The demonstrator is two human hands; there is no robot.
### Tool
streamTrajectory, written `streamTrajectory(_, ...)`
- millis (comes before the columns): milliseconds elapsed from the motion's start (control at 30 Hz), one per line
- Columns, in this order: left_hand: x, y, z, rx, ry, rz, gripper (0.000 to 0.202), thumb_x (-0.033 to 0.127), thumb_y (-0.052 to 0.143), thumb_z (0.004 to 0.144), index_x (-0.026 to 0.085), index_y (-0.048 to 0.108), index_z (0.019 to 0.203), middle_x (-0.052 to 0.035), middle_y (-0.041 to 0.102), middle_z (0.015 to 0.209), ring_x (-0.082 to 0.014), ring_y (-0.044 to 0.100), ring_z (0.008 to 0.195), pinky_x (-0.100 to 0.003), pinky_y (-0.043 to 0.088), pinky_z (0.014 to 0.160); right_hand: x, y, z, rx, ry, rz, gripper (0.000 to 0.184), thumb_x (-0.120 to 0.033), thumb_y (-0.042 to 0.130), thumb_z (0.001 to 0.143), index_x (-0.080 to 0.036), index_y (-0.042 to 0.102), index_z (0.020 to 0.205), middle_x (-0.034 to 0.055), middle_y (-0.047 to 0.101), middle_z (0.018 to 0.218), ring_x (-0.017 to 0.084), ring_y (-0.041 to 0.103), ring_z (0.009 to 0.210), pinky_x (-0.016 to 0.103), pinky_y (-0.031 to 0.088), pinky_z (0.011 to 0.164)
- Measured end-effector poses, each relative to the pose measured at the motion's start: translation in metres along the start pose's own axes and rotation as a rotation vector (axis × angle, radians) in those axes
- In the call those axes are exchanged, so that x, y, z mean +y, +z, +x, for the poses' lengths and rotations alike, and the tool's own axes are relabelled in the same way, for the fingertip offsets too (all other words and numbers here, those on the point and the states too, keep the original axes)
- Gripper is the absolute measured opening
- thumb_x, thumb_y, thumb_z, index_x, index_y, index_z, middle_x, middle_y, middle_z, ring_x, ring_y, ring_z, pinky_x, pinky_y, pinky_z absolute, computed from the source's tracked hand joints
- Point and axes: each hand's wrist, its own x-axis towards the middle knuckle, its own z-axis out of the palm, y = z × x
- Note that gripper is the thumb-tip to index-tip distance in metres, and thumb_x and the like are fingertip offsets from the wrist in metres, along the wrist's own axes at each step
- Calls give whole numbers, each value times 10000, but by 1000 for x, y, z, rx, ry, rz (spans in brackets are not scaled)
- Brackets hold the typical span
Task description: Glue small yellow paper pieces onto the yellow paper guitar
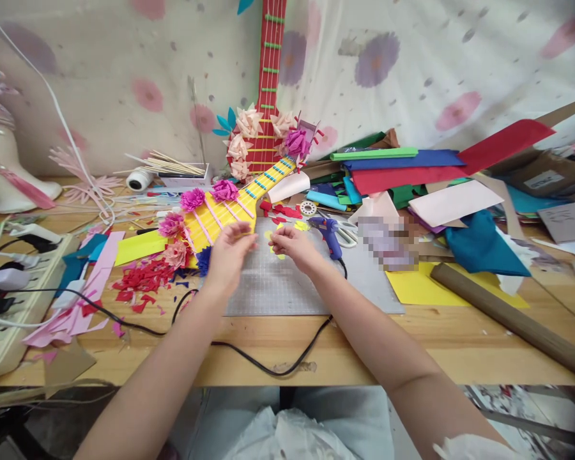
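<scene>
My left hand (230, 250) is raised above the left part of the grey cutting mat (268, 297), thumb and fingers drawn together. Whatever might be between those fingertips is too small to make out. Facing it, my right hand (294, 246) has its fingers pinched, with small yellow paper pieces (281, 257) around the fingertips; I cannot tell whether one is held or all lie on the mat. Just right of that hand, a blue glue gun (329, 237) rests on the mat. Behind my left hand lies a yellow paper guitar (199, 230) trimmed with pink flowers (191, 199).
A red paper instrument (268, 76) leans at the back. White-handled scissors (347, 234) lie beside the glue gun. Coloured sheets (402, 179) pile up at right, near a cardboard tube (508, 313). Red scraps (144, 278) and a power strip (43, 281) are left. A black cord (287, 370) crosses the front.
</scene>
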Motion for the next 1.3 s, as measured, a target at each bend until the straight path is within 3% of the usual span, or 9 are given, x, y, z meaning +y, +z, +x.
streamTrajectory(100,24,-22,18,117,287,129,213,95,632,585,190,571,765,15,567,832,-76,549,713,-183,463,600,2,11,3,-79,59,-97,187,-195,674,675,-167,494,634,-19,608,561,57,522,476,185,432,484)
streamTrajectory(200,36,-40,35,193,368,248,219,105,619,588,199,556,775,14,565,813,-78,540,695,-176,467,580,5,20,8,-107,34,-141,212,-141,676,675,-175,469,645,-35,593,509,63,527,457,185,440,470)
streamTrajectory(500,28,-52,45,177,401,407,229,120,609,607,195,536,810,-2,580,867,-81,545,684,-196,472,582,0,24,21,-111,12,-217,297,-70,670,647,-197,401,656,-53,571,464,73,522,420,184,421,430)
streamTrajectory(767,23,-60,54,157,438,457,243,127,604,615,197,534,836,-5,586,896,-86,555,707,-206,474,614,-2,28,24,-116,2,-289,268,-35,619,657,-198,406,654,-51,568,463,78,529,432,188,425,438)
streamTrajectory(1100,19,-59,52,139,471,561,253,99,585,627,197,536,855,-17,574,931,-86,554,712,-194,450,590,-1,27,22,-176,-74,-241,139,-151,544,744,-200,415,730,-44,611,609,80,583,532,211,476,541)
streamTrajectory(1300,12,-61,53,85,515,666,274,90,569,625,195,536,877,-28,547,951,-93,564,723,-200,444,580,16,22,24,-159,-350,-463,123,-137,455,734,-223,421,814,-50,599,722,106,619,679,256,482,657)
